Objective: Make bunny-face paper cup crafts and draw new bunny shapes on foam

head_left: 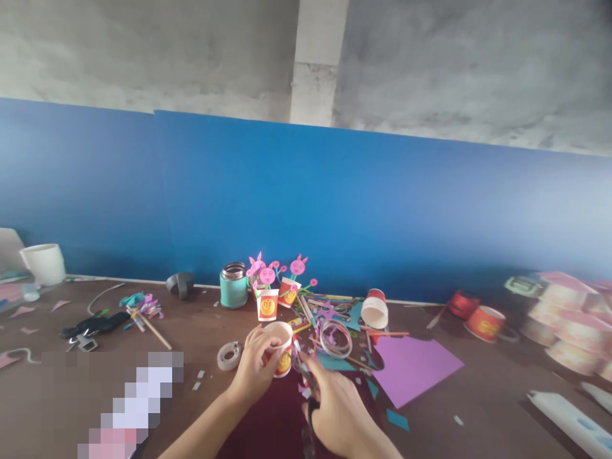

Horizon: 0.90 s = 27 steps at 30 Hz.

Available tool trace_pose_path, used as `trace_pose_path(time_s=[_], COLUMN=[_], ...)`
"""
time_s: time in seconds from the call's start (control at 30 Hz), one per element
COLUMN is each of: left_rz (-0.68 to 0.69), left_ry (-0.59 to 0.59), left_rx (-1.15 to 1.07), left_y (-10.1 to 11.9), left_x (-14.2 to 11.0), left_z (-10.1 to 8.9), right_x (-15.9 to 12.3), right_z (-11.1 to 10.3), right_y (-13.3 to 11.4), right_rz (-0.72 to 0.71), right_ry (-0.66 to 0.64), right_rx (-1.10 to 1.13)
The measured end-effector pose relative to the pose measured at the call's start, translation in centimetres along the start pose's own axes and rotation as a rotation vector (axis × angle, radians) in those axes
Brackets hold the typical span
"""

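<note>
A red and white paper cup (285, 363) with a yellow emblem stands upright in front of me. My left hand (258, 357) is closed on its left side and rim, partly covering it. Scissors (310, 377) with a dark handle are in my right hand (335, 398), their tip close to the cup's right side; I cannot make out whether they touch. Just left of the cup lies a roll of clear tape (229, 356). Behind it, similar paper cups (267, 306) carry pink paper pig faces (297, 265) on thin stems.
A teal jar (233, 285) stands at the back. To the right are craft sticks and scraps, another tape roll (335, 338), a tipped cup (375, 309) and purple paper (414, 366). Stacked paper bowls (568, 319) sit far right; a black strap with keys (93, 326) lies left.
</note>
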<state>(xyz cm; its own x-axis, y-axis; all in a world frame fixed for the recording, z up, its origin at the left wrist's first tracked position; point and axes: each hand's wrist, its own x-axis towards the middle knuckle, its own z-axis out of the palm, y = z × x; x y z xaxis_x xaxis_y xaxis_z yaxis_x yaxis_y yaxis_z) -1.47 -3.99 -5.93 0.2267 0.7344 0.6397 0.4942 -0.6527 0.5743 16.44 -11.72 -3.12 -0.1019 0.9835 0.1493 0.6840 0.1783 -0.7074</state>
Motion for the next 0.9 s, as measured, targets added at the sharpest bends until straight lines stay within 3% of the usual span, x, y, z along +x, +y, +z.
trace_pose_path(time_s=[0.07, 0.13, 0.2, 0.33, 0.43, 0.5, 0.63, 0.7, 0.8, 0.9], left_rz=[-0.006, 0.000, 0.016, 0.052, 0.060, 0.053, 0.030, 0.045, 0.082, 0.088], left_ry=[0.009, 0.006, -0.008, -0.024, -0.028, -0.028, -0.022, -0.035, -0.066, -0.063], left_rx=[-0.004, -0.004, 0.001, 0.017, 0.014, 0.010, 0.009, 0.016, 0.028, 0.037], left_y=[0.1, 0.0, -0.1, -0.3, -0.4, -0.4, -0.5, -0.4, -0.3, -0.1], left_x=[0.1, 0.1, 0.1, -0.2, -0.3, -0.2, -0.2, -0.2, -0.3, -0.5], left_z=[0.0, 0.1, 0.3, 0.4, 0.4, 0.4, 0.5, 0.5, 0.5, 0.6], right_x=[-0.4, -0.5, -0.3, 0.5, 0.8, 0.7, -0.2, -0.4, -0.4, 0.0], right_z=[0.1, 0.0, -0.3, -1.1, -1.3, -1.0, 0.1, 0.3, 0.2, 0.2], right_y=[-0.6, -1.2, -1.5, -0.8, -0.2, -0.2, -0.9, -1.1, -0.8, -0.1], right_rz=[-0.006, 0.043, 0.152, 0.460, 0.528, 0.437, 0.087, -0.003, 0.001, 0.052], right_ry=[0.010, -0.037, -0.097, -0.292, -0.384, -0.336, -0.063, -0.019, -0.054, -0.070], right_rx=[-0.275, -0.281, -0.015, 0.749, 0.969, 0.791, -0.007, -0.286, -0.348, -0.175])
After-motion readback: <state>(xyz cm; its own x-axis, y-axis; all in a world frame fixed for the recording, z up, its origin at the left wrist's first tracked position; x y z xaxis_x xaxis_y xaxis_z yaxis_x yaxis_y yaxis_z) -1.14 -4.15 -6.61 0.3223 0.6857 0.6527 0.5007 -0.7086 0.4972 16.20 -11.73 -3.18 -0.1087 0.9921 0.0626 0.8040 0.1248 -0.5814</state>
